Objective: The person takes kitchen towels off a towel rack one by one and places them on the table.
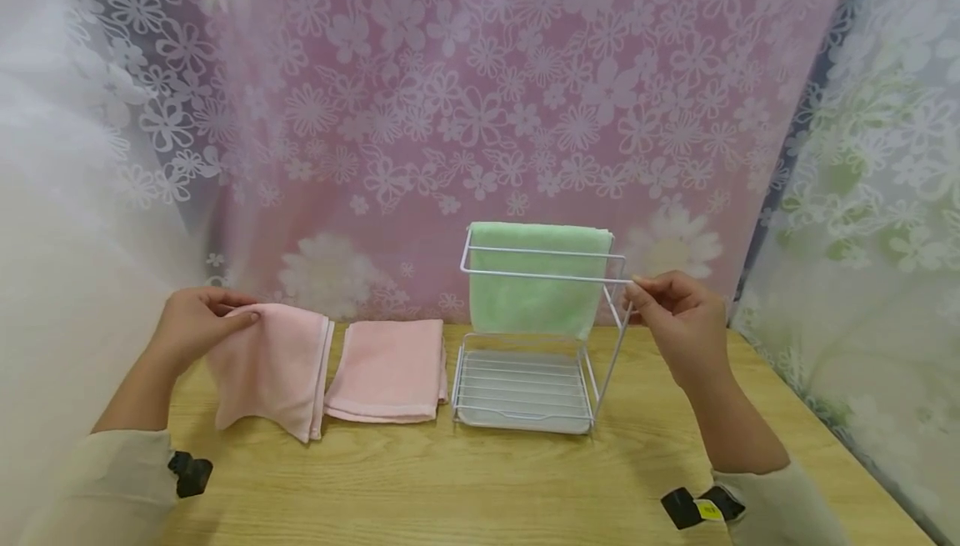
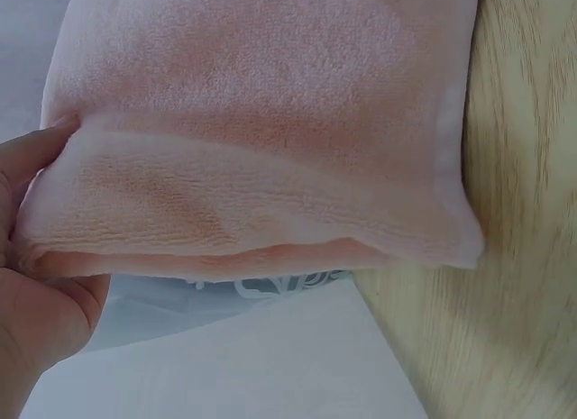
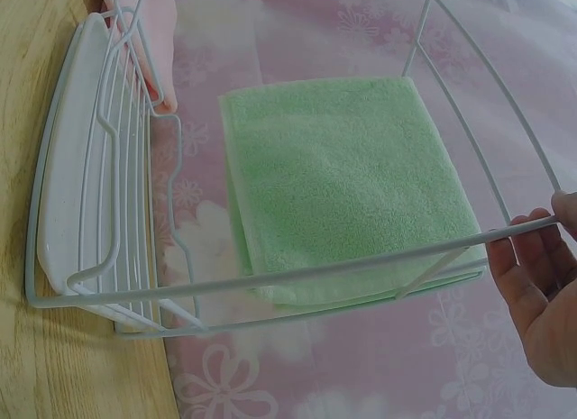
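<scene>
A folded pink towel (image 1: 281,363) hangs from my left hand (image 1: 197,325), pinched at its upper left edge; in the left wrist view the thumb and fingers grip the towel (image 2: 261,167) at a fold. My right hand (image 1: 682,321) pinches the upper right front corner of a white wire rack (image 1: 617,354), and the right wrist view shows the fingers of that hand (image 3: 541,284) round the wire. A green towel (image 1: 536,288) is draped over the rack's rear top bar. A second folded pink towel (image 1: 388,367) lies between the held towel and the rack.
A white tray (image 1: 525,413) sits in the bottom of the rack. Behind the wooden table (image 1: 420,488) hangs a pink flowered curtain (image 1: 487,112), with pale sheeting at the left (image 1: 90,237) and a flowered one at the right (image 1: 885,279).
</scene>
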Available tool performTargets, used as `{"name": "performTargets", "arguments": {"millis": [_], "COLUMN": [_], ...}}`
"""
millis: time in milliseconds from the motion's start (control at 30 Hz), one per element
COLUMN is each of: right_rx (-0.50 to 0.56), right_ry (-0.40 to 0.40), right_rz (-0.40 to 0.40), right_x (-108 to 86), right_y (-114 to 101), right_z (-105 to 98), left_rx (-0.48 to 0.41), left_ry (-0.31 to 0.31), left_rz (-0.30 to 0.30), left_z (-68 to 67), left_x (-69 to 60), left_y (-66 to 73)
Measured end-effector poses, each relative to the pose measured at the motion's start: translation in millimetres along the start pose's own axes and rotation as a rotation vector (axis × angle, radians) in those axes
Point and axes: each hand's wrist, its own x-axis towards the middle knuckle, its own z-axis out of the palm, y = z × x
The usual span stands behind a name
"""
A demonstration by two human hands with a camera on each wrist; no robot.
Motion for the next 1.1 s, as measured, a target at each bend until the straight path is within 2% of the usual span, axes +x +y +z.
{"name": "performTargets", "arguments": {"millis": [233, 433, 600, 733, 900, 1000, 1100], "right_rx": [-0.010, 0.004, 0.030, 0.051, 0.060, 0.063, 0.061], "right_ry": [0.000, -0.004, -0.003, -0.023, -0.041, -0.043, -0.046], "right_rz": [-0.001, 0.004, -0.004, -0.023, -0.038, -0.039, -0.041], "right_x": [-0.1, -0.3, -1.1, -0.8, 0.5, 0.6, 0.5], "right_y": [0, -2, -2, 0, 2, 2, 2], "right_z": [1, 2, 2, -1, -3, -2, -1], "left_rx": [-0.016, -0.042, -0.104, -0.151, -0.150, -0.151, -0.151], "left_ry": [0.057, 0.055, 0.026, -0.047, -0.127, -0.125, -0.094], "left_rz": [-0.067, -0.107, -0.124, -0.110, -0.108, -0.118, -0.096], "left_z": [10.6, 15.1, 14.9, 11.3, 6.6, 6.2, 7.3], "left_x": [9.2, 11.7, 10.1, 6.5, -0.8, -4.4, -5.6], "left_y": [-7.3, -9.1, -12.4, -18.9, -27.1, -30.9, -33.3]}}
